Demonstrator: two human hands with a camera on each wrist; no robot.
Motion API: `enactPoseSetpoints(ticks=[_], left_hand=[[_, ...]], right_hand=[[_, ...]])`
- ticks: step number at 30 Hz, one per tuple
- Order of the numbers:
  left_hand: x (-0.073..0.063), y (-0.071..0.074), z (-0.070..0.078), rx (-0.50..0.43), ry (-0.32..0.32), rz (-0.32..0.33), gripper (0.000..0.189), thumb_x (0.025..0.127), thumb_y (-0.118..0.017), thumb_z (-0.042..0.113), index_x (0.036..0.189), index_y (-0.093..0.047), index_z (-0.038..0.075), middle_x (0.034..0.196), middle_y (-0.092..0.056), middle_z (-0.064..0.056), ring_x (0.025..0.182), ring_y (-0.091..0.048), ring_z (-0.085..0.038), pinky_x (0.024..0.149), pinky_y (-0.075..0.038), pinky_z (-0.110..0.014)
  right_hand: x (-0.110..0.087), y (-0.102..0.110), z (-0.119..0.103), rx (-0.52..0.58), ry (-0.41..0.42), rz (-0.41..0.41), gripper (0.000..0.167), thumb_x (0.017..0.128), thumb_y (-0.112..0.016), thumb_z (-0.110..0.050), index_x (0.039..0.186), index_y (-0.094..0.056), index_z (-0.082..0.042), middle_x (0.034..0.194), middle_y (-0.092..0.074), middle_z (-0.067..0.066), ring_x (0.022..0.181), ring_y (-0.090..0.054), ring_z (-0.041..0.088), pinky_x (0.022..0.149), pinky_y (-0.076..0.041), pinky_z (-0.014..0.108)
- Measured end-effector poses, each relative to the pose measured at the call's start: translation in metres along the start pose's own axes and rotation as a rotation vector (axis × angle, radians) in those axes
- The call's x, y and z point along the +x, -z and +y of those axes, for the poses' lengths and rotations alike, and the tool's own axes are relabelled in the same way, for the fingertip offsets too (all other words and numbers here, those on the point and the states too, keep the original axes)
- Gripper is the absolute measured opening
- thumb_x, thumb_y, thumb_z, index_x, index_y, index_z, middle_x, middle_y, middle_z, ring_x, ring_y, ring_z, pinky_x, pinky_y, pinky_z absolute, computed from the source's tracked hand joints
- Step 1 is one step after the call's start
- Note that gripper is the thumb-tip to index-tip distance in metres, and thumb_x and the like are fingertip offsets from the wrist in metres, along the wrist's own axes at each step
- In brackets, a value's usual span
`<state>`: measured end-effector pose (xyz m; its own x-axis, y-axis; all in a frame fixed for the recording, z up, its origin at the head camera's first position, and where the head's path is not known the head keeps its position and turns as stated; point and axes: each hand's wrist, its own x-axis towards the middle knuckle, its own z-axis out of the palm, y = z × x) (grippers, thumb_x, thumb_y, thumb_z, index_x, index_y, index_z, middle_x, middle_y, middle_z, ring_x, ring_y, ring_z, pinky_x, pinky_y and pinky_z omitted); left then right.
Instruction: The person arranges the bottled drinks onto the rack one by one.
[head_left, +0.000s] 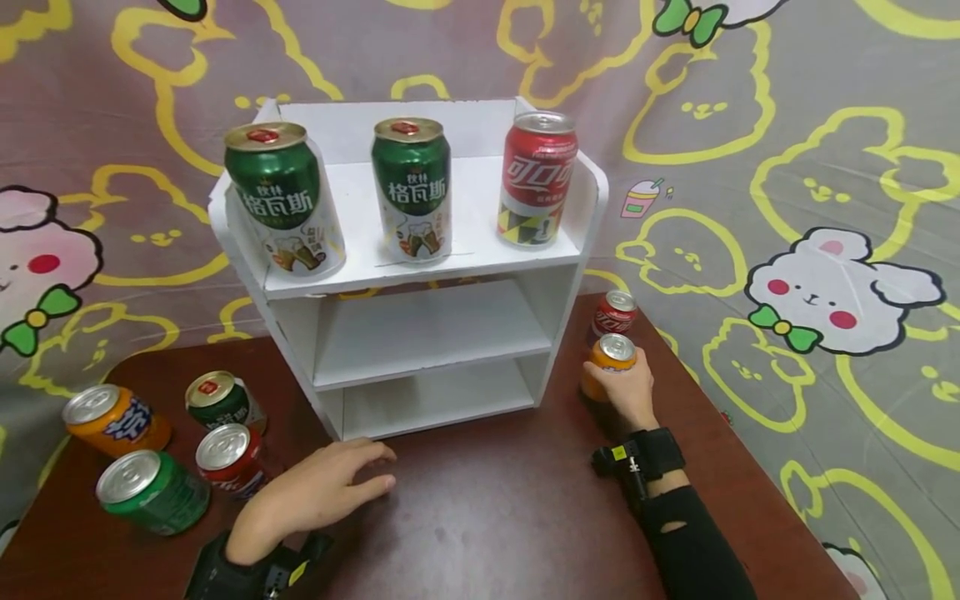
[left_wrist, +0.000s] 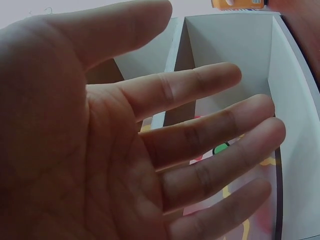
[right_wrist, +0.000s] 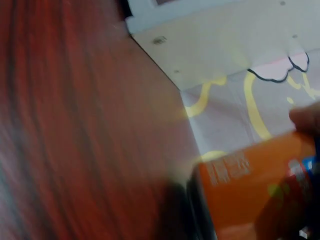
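Note:
My right hand [head_left: 633, 390] grips an orange soda can [head_left: 613, 353] beside the right side of the white shelf. In the right wrist view the orange can [right_wrist: 245, 187] shows its printed side, with a fingertip [right_wrist: 306, 119] on it. Just behind it stands a red cola can [head_left: 615, 310]. My left hand [head_left: 322, 487] holds nothing, its fingers spread and relaxed, over the table in front of the shelf's lower left. The left wrist view shows the bare palm [left_wrist: 120, 135] facing the shelf compartments. Close to that hand's left is a dark red can [head_left: 228, 458].
On the white shelf's [head_left: 435, 333] top stand two green-and-white cans [head_left: 281, 200] and a red cola can [head_left: 537, 179]. At the table's [head_left: 480, 508] left are an orange can [head_left: 123, 421], a green can [head_left: 153, 493] and a green-and-gold can [head_left: 225, 402]. A patterned cloth [head_left: 697, 250] hangs behind.

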<state>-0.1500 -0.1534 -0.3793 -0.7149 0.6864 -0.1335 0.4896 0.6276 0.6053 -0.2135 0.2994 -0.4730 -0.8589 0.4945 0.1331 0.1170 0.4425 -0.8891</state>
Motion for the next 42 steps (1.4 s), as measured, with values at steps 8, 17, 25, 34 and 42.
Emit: enactPoseSetpoints(ticks=[8, 17, 25, 34, 42], left_hand=[[0.001, 0.0, 0.0, -0.022, 0.002, -0.011, 0.044, 0.093, -0.054, 0.047, 0.119, -0.061, 0.011, 0.117, -0.061, -0.004, 0.111, -0.055, -0.027, 0.088, -0.044, -0.05], [-0.001, 0.001, -0.001, 0.001, -0.004, 0.014, 0.043, 0.093, -0.054, 0.046, 0.118, -0.062, 0.011, 0.116, -0.061, -0.002, 0.11, -0.056, -0.026, 0.087, -0.045, -0.049], [-0.001, 0.0, 0.003, 0.069, 0.064, 0.066, 0.039, 0.092, -0.058, 0.042, 0.116, -0.063, 0.012, 0.116, -0.061, -0.005, 0.107, -0.057, -0.026, 0.085, -0.046, -0.048], [0.0, -0.001, 0.001, 0.095, 0.139, 0.069, 0.04, 0.091, -0.061, 0.04, 0.117, -0.064, 0.01, 0.117, -0.06, -0.008, 0.105, -0.058, -0.027, 0.086, -0.046, -0.049], [0.001, -0.002, 0.002, 0.082, 0.139, 0.058, 0.039, 0.091, -0.062, 0.039, 0.117, -0.064, 0.01, 0.115, -0.061, -0.006, 0.102, -0.059, -0.025, 0.084, -0.047, -0.048]], right_hand=[[0.005, 0.024, -0.003, 0.009, 0.144, -0.284, 0.071, 0.077, -0.08, -0.029, 0.13, -0.039, -0.005, 0.118, -0.053, 0.014, 0.103, -0.052, 0.025, 0.087, -0.044, 0.04], [-0.001, 0.038, -0.024, 0.169, 0.265, -0.53, 0.064, 0.077, -0.077, -0.003, 0.13, -0.041, -0.002, 0.114, -0.056, 0.012, 0.096, -0.057, 0.021, 0.08, -0.05, 0.03], [-0.011, 0.05, -0.044, 0.196, 0.396, -0.681, 0.061, 0.076, -0.076, 0.003, 0.128, -0.045, -0.004, 0.113, -0.058, 0.013, 0.098, -0.058, 0.024, 0.082, -0.051, 0.031], [-0.02, 0.059, -0.06, 0.353, 0.559, -0.851, 0.065, 0.07, -0.068, 0.021, 0.128, -0.043, 0.006, 0.118, -0.055, 0.022, 0.105, -0.057, 0.026, 0.087, -0.05, 0.034], [-0.03, 0.061, -0.074, 0.475, 0.572, -0.889, 0.063, 0.079, -0.07, 0.007, 0.131, -0.036, 0.006, 0.12, -0.055, 0.018, 0.107, -0.055, 0.027, 0.09, -0.048, 0.034]])
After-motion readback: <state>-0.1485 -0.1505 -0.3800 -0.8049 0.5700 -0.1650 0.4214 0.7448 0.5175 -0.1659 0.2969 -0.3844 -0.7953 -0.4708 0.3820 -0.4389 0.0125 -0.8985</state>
